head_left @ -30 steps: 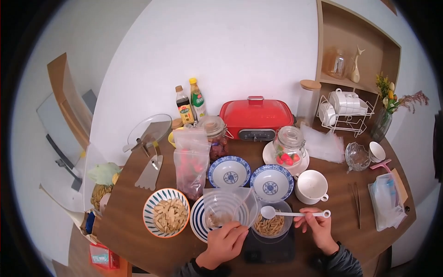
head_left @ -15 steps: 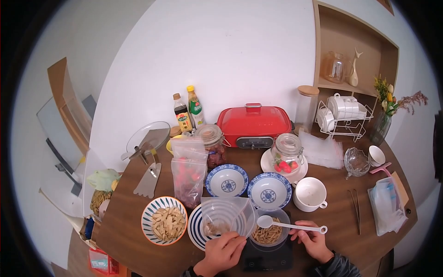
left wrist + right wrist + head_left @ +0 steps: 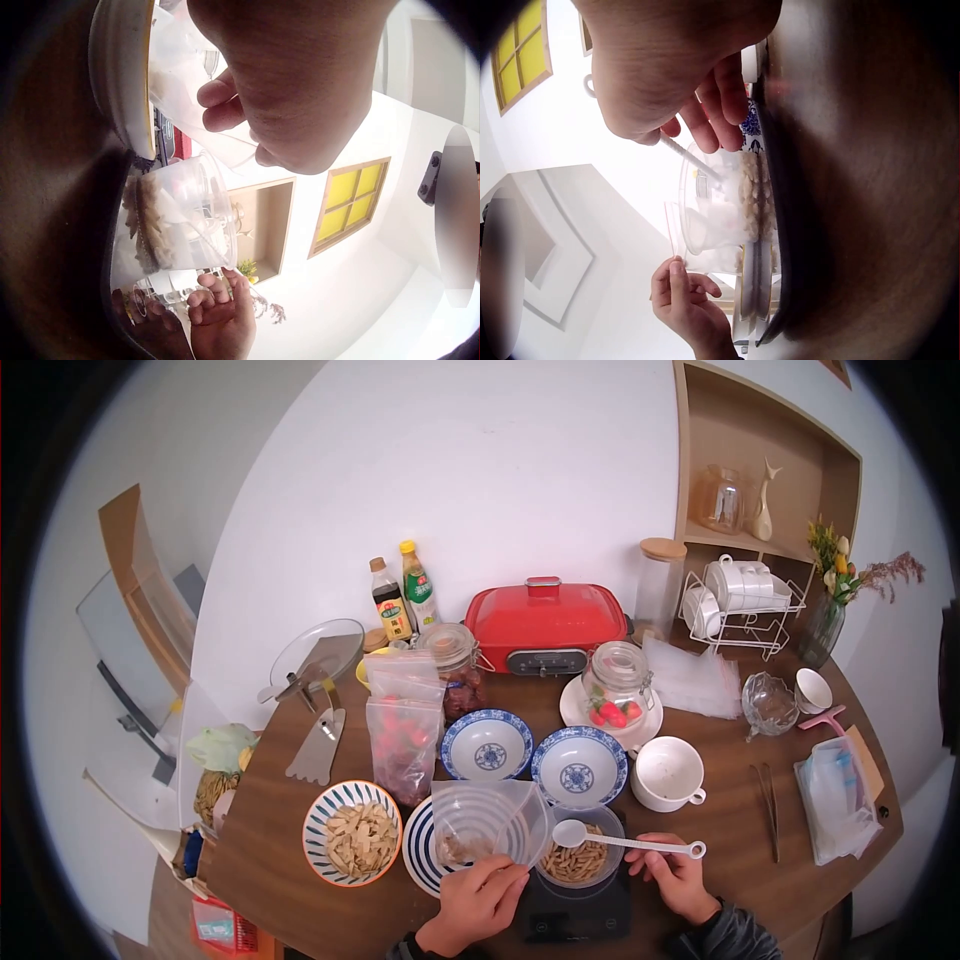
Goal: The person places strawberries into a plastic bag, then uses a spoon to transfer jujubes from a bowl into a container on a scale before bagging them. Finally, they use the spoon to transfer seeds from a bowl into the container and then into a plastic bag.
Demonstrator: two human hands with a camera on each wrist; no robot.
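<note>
My left hand [image 3: 470, 905] pinches the edge of a clear plastic bag [image 3: 490, 815] with a few brownish bits low inside it. The bag overlaps the blue-striped plate [image 3: 418, 850]. In my right hand [image 3: 675, 882] is a white measuring spoon [image 3: 630, 843], held by its handle between thumb and fingers. The spoon's bowl is over a clear plastic tub [image 3: 217, 187], which contains brown strip-like pieces [image 3: 572, 863]. Under the tub sits a black kitchen scale [image 3: 575, 925]. In the left wrist view the right hand's fingers are close beside the tub's rim.
A bowl of pale slices [image 3: 355, 840] stands left. Behind are two blue-patterned bowls [image 3: 487, 745], a white cup [image 3: 668, 775], a strawberry jar [image 3: 617, 685], filled bags [image 3: 405, 735] and a red electric cooker [image 3: 545, 625]. Tongs [image 3: 768, 810] and plastic packets [image 3: 835, 800] lie right.
The head view has shifted slightly. The spoon's handle end has dipped a little, its bowl still over the tub. Both hands keep their holds on bag and spoon.
</note>
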